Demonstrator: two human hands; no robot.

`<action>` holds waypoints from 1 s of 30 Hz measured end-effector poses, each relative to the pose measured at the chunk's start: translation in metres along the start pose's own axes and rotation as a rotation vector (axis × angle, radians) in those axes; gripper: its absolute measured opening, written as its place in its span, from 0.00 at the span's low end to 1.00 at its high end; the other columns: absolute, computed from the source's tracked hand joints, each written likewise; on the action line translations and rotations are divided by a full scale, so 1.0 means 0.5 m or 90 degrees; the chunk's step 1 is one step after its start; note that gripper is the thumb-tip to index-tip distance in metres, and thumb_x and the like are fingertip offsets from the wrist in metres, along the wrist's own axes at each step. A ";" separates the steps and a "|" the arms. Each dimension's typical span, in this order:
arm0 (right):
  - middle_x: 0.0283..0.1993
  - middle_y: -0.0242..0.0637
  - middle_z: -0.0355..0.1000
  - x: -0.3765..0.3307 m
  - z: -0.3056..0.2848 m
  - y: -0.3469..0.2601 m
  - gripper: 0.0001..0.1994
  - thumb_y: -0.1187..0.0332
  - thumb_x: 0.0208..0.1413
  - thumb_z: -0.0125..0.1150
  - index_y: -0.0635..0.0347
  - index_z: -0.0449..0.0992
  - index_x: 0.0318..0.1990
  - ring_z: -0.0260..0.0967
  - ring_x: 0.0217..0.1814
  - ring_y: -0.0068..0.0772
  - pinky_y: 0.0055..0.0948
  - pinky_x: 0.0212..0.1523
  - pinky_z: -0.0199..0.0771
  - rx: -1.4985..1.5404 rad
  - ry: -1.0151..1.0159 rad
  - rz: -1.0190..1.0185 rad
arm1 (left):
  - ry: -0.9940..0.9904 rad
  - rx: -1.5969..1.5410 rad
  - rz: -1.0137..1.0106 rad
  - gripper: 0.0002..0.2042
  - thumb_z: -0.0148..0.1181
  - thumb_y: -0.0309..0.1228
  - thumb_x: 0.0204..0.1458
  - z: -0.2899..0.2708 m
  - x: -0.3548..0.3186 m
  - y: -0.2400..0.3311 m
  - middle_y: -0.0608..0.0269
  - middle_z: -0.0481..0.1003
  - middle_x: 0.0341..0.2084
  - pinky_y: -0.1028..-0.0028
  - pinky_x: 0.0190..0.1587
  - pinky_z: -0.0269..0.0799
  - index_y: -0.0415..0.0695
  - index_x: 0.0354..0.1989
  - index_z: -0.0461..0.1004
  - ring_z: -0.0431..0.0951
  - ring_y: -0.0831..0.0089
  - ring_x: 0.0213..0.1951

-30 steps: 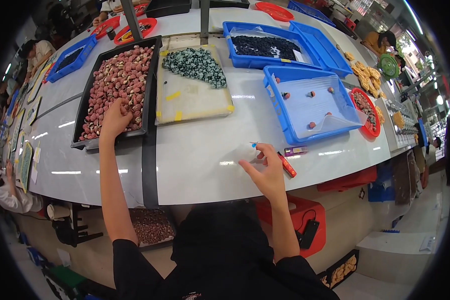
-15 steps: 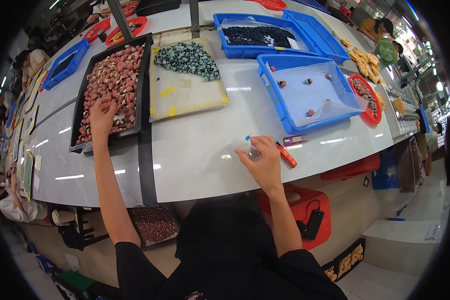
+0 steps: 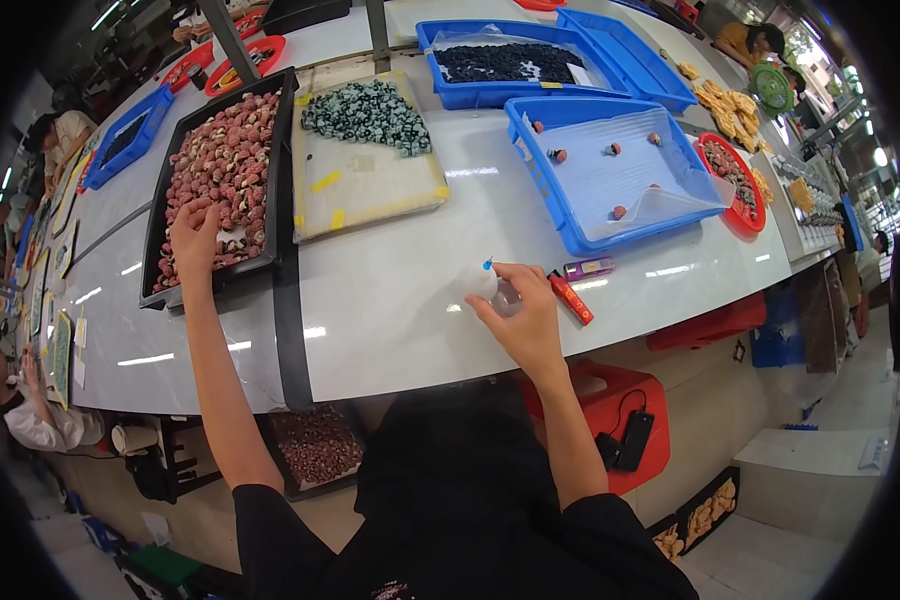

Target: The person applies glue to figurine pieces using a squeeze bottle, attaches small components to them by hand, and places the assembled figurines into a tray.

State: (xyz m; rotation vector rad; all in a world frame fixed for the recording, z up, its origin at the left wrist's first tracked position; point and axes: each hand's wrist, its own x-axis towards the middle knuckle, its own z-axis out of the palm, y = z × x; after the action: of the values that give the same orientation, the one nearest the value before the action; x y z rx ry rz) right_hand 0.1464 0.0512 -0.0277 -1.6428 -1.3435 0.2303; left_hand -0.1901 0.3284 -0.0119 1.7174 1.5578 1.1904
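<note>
Small squeeze bottle (image 3: 485,283), likely light and soft-walled, best held round its belly: right hand (image 3: 522,318) grasps it; left hand (image 3: 196,232) rests spread on reddish pieces in the black tray (image 3: 278,160) left of it

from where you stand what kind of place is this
Probably a small-parts workshop or sorting and assembly bench. A long white table carries a black tray heaped with reddish pieces and blue bins of sorted items. The left hand reaches into the tray; the right hand holds a small squeeze bottle.
</note>
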 end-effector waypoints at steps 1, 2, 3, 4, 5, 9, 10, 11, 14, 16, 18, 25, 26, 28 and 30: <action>0.40 0.41 0.72 -0.001 0.000 0.000 0.20 0.72 0.38 0.71 0.66 0.74 0.41 0.66 0.43 0.36 0.30 0.43 0.68 0.005 -0.002 -0.001 | 0.001 0.002 0.000 0.13 0.59 0.29 0.51 -0.002 0.000 -0.001 0.61 0.77 0.30 0.84 0.31 0.67 0.36 0.43 0.71 0.73 0.81 0.29; 0.40 0.41 0.72 -0.002 0.002 -0.001 0.20 0.72 0.38 0.71 0.66 0.74 0.41 0.66 0.43 0.36 0.30 0.43 0.68 0.007 -0.003 -0.001 | 0.024 -0.047 -0.005 0.13 0.58 0.29 0.51 -0.005 0.000 -0.002 0.61 0.77 0.29 0.83 0.31 0.68 0.36 0.43 0.71 0.73 0.81 0.29; 0.40 0.41 0.72 -0.001 0.003 -0.001 0.20 0.71 0.38 0.71 0.66 0.74 0.41 0.66 0.43 0.36 0.29 0.43 0.68 0.007 -0.003 -0.004 | 0.045 -0.098 -0.010 0.12 0.58 0.29 0.52 -0.005 0.001 -0.002 0.62 0.76 0.29 0.82 0.31 0.69 0.36 0.43 0.71 0.73 0.80 0.28; 0.41 0.41 0.72 -0.001 0.002 -0.001 0.20 0.71 0.38 0.71 0.66 0.74 0.41 0.66 0.44 0.36 0.29 0.43 0.68 0.006 -0.004 -0.006 | 0.045 -0.097 -0.010 0.12 0.58 0.29 0.52 -0.011 0.005 -0.006 0.62 0.76 0.29 0.82 0.31 0.69 0.36 0.43 0.71 0.73 0.80 0.28; 0.41 0.41 0.72 -0.001 0.002 -0.001 0.20 0.71 0.38 0.71 0.66 0.74 0.41 0.66 0.44 0.36 0.29 0.43 0.68 0.007 -0.004 -0.006 | 0.055 -0.257 -0.050 0.12 0.58 0.29 0.52 -0.022 0.011 -0.011 0.62 0.76 0.29 0.81 0.32 0.69 0.36 0.43 0.71 0.73 0.79 0.29; 0.41 0.42 0.72 -0.001 0.001 0.008 0.21 0.72 0.38 0.70 0.66 0.73 0.43 0.66 0.44 0.36 0.29 0.44 0.69 0.012 -0.014 0.004 | 0.008 -0.613 -0.253 0.13 0.54 0.29 0.55 -0.038 0.014 0.012 0.62 0.73 0.34 0.79 0.35 0.70 0.37 0.47 0.68 0.71 0.77 0.31; 0.41 0.41 0.72 0.000 0.001 0.009 0.21 0.72 0.38 0.70 0.66 0.73 0.43 0.66 0.44 0.36 0.29 0.44 0.69 0.012 -0.014 0.005 | 0.011 -0.612 -0.251 0.13 0.54 0.29 0.55 -0.037 0.012 0.017 0.62 0.73 0.34 0.79 0.35 0.70 0.37 0.47 0.68 0.71 0.77 0.31; 0.41 0.41 0.72 0.001 0.001 0.010 0.21 0.72 0.38 0.70 0.66 0.73 0.43 0.66 0.44 0.36 0.29 0.44 0.69 0.014 -0.016 0.002 | -0.090 -0.670 -0.247 0.14 0.51 0.29 0.57 -0.035 0.010 0.023 0.61 0.72 0.36 0.79 0.35 0.69 0.37 0.49 0.66 0.70 0.76 0.32; 0.40 0.41 0.71 0.002 0.002 0.009 0.21 0.72 0.38 0.70 0.66 0.73 0.43 0.66 0.43 0.35 0.28 0.44 0.69 0.030 -0.014 0.010 | -0.219 -0.740 -0.261 0.16 0.45 0.26 0.59 -0.013 0.006 0.058 0.57 0.70 0.39 0.78 0.34 0.68 0.36 0.54 0.61 0.67 0.74 0.32; 0.39 0.41 0.71 0.003 -0.005 0.008 0.20 0.72 0.38 0.70 0.65 0.73 0.42 0.66 0.42 0.35 0.28 0.43 0.68 0.033 -0.017 0.018 | -0.257 -0.754 -0.257 0.17 0.44 0.24 0.55 0.015 0.012 0.096 0.55 0.70 0.40 0.77 0.34 0.68 0.34 0.54 0.61 0.68 0.73 0.33; 0.39 0.40 0.71 0.002 -0.013 0.002 0.20 0.72 0.38 0.70 0.65 0.73 0.42 0.66 0.42 0.35 0.28 0.43 0.68 0.031 -0.015 0.022 | -0.294 -0.718 -0.268 0.17 0.44 0.23 0.53 0.054 0.009 0.145 0.55 0.70 0.38 0.76 0.34 0.68 0.34 0.52 0.62 0.68 0.73 0.33; 0.38 0.40 0.72 0.002 -0.011 -0.004 0.19 0.73 0.37 0.70 0.66 0.74 0.41 0.66 0.41 0.35 0.28 0.42 0.68 0.050 -0.020 0.024 | -0.292 0.116 0.213 0.11 0.45 0.22 0.46 0.212 0.038 0.171 0.50 0.76 0.32 0.71 0.38 0.71 0.38 0.36 0.73 0.76 0.64 0.34; 0.38 0.40 0.72 0.002 -0.007 -0.009 0.19 0.73 0.37 0.70 0.66 0.74 0.40 0.66 0.41 0.35 0.28 0.42 0.68 0.051 -0.028 0.022 | -0.212 0.230 0.296 0.10 0.47 0.22 0.46 0.230 0.043 0.136 0.48 0.75 0.33 0.69 0.38 0.72 0.37 0.35 0.73 0.77 0.60 0.35; 0.38 0.40 0.72 0.000 -0.009 -0.004 0.19 0.73 0.37 0.70 0.66 0.74 0.40 0.66 0.41 0.35 0.28 0.41 0.68 0.034 -0.016 0.008 | -0.156 0.497 0.311 0.07 0.51 0.24 0.45 0.268 0.033 0.146 0.47 0.74 0.33 0.63 0.37 0.74 0.38 0.31 0.74 0.77 0.52 0.37; 0.38 0.40 0.72 -0.002 -0.009 0.001 0.19 0.73 0.37 0.70 0.66 0.74 0.40 0.66 0.41 0.36 0.28 0.40 0.68 0.040 -0.007 -0.002 | -0.146 0.552 0.323 0.06 0.52 0.23 0.44 0.286 0.029 0.146 0.48 0.74 0.32 0.63 0.36 0.75 0.39 0.30 0.74 0.77 0.53 0.36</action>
State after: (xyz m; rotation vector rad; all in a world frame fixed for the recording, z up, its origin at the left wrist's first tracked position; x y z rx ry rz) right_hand 0.1495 0.0481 -0.0263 -1.5890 -1.3336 0.2768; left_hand -0.0308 0.3526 -0.0143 2.8123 1.6556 0.4598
